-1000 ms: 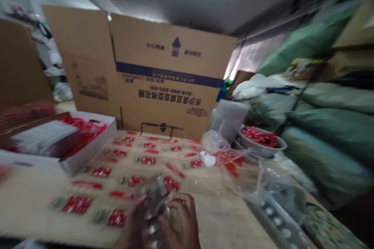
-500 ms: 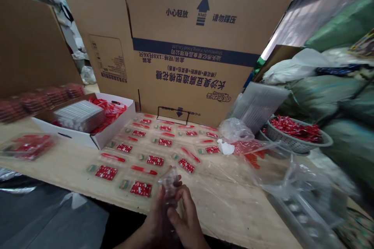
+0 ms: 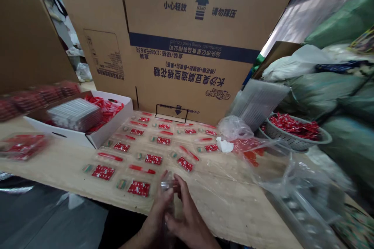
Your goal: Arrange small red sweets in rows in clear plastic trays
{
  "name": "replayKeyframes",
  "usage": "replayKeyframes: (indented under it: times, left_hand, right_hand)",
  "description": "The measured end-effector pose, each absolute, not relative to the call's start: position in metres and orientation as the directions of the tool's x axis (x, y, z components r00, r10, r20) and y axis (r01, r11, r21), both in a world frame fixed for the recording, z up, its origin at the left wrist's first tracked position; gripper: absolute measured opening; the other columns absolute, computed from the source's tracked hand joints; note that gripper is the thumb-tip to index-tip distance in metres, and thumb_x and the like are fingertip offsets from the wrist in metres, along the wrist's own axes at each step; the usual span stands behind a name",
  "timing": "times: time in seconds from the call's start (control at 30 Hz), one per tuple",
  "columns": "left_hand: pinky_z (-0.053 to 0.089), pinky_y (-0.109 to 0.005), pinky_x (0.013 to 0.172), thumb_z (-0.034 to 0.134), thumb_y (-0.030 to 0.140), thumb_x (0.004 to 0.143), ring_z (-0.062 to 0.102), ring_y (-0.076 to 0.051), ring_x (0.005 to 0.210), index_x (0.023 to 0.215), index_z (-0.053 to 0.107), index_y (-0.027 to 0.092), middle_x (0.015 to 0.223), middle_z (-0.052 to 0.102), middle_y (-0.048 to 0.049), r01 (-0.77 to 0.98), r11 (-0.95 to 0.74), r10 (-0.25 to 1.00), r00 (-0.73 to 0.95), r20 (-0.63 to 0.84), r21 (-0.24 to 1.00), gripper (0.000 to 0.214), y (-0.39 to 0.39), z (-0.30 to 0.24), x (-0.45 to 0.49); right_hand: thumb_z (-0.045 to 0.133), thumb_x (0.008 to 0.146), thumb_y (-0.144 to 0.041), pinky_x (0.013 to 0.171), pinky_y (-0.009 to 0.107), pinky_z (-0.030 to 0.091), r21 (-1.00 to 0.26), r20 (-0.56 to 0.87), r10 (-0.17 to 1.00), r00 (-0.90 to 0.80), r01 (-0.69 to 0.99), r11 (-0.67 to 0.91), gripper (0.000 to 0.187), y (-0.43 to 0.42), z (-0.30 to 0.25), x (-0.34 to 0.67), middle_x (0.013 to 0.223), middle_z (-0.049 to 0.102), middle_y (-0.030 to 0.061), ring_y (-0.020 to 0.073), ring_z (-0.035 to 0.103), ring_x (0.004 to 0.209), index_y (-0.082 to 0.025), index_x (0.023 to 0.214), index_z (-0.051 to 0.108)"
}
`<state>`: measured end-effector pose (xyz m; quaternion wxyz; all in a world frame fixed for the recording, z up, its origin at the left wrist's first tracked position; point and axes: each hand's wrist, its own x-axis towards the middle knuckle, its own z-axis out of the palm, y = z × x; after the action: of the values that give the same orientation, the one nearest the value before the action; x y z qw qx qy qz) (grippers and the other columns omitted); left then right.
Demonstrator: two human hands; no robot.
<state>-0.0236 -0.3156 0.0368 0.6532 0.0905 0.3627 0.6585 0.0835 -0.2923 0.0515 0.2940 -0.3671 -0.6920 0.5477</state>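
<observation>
Low in the middle of the view, my left hand (image 3: 158, 211) is wrapped around the side of some clear plastic trays (image 3: 167, 184), whose number I cannot tell. My right hand (image 3: 188, 214) grips the same plastic from the other side, fingers bent over it. Beyond my hands, several clear trays lie on the wooden table (image 3: 222, 202). Each of the nearer ones holds a red patterned packet (image 3: 139, 188), a red stick-like piece (image 3: 142, 169) and a small greenish piece (image 3: 121, 183).
A white box (image 3: 96, 140) holds stacked clear trays and red pieces. Behind stands a large cardboard box (image 3: 187, 62). At right are a grey basket (image 3: 298, 144) of red packets and loose plastic bags (image 3: 274, 159). Packed red trays (image 3: 23, 146) lie at left.
Both hands have shifted slightly lower, and the clear plastic between them has tipped closer to upright. My right fingers now reach farther over its top. The view has tilted a little.
</observation>
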Motion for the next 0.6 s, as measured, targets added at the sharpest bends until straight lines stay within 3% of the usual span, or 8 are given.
replayKeyframes:
  times: [0.1, 0.23, 0.33, 0.43, 0.53, 0.6]
  left_hand:
    - [0.036, -0.038, 0.095, 0.077, 0.031, 0.058, 0.053, -0.028, 0.108, 0.132, 0.037, 0.024, 0.117, 0.059, -0.0094, -0.676, 0.189, 0.925, -0.121, -0.36, 0.712, 0.085, -0.315, 0.045, -0.025]
    - [0.039, -0.039, 0.091, 0.077, 0.02, 0.053, 0.056, -0.029, 0.104, 0.133, 0.034, 0.022, 0.112, 0.061, -0.01, -0.649, 0.258, 0.923, -0.054, -0.381, 0.716, 0.092, -0.314, 0.051, -0.029]
    - [0.044, -0.04, 0.085, 0.073, 0.02, 0.057, 0.062, -0.029, 0.095, 0.126, 0.044, 0.021, 0.103, 0.066, -0.0097, -0.722, 0.285, 0.917, 0.013, -0.4, 0.63, 0.075, -0.315, 0.05, -0.034]
    - [0.049, -0.036, 0.075, 0.071, 0.019, 0.057, 0.066, -0.027, 0.081, 0.107, 0.059, 0.015, 0.088, 0.069, -0.0094, -0.759, 0.317, 0.889, 0.029, -0.456, 0.569, 0.052, -0.312, 0.051, -0.048]
    - [0.05, -0.029, 0.06, 0.065, 0.022, 0.062, 0.064, -0.02, 0.059, 0.084, 0.064, 0.013, 0.067, 0.069, -0.0055, -0.792, 0.283, 0.799, -0.118, -0.59, 0.541, 0.024, -0.306, 0.056, -0.076]
    - [0.049, -0.028, 0.053, 0.058, 0.024, 0.069, 0.061, -0.017, 0.049, 0.077, 0.063, 0.012, 0.06, 0.067, -0.0044, -0.8, 0.235, 0.73, -0.23, -0.644, 0.552, 0.016, -0.303, 0.06, -0.098]
  right_hand:
    - [0.062, 0.065, -0.015, 0.106, 0.039, 0.027, -0.961, -0.102, 0.767, -0.633, 0.263, 0.089, 0.094, -0.291, 0.061, 0.092, 0.145, 0.026, 0.0085, 0.0215, 0.03, 0.131, -0.025, 0.142, 0.009]
    - [0.056, 0.06, -0.005, 0.105, 0.041, 0.03, -0.961, -0.09, 0.841, -0.534, 0.27, 0.068, 0.093, -0.294, 0.06, 0.083, 0.141, 0.035, 0.0093, 0.023, 0.037, 0.127, -0.022, 0.142, 0.015]
    - [0.049, 0.063, -0.003, 0.095, 0.04, 0.043, -0.979, -0.085, 0.893, -0.442, 0.205, 0.008, 0.082, -0.295, 0.053, 0.074, 0.127, 0.051, 0.0101, 0.0216, 0.052, 0.113, -0.021, 0.138, 0.025]
    - [0.045, 0.066, -0.002, 0.089, 0.037, 0.047, -0.977, -0.039, 0.917, -0.397, 0.208, 0.048, 0.075, -0.291, 0.05, 0.071, 0.116, 0.058, 0.0095, 0.0193, 0.059, 0.102, -0.021, 0.136, 0.028]
    - [0.043, 0.066, -0.003, 0.089, 0.036, 0.046, -0.916, 0.008, 0.93, -0.368, 0.37, 0.154, 0.076, -0.28, 0.054, 0.068, 0.116, 0.057, 0.0091, 0.0192, 0.058, 0.1, -0.021, 0.138, 0.025]
    - [0.044, 0.067, -0.003, 0.087, 0.036, 0.047, -0.799, 0.01, 0.933, -0.359, 0.559, 0.224, 0.077, -0.27, 0.059, 0.06, 0.12, 0.053, 0.0123, 0.0222, 0.057, 0.102, -0.018, 0.14, 0.022]
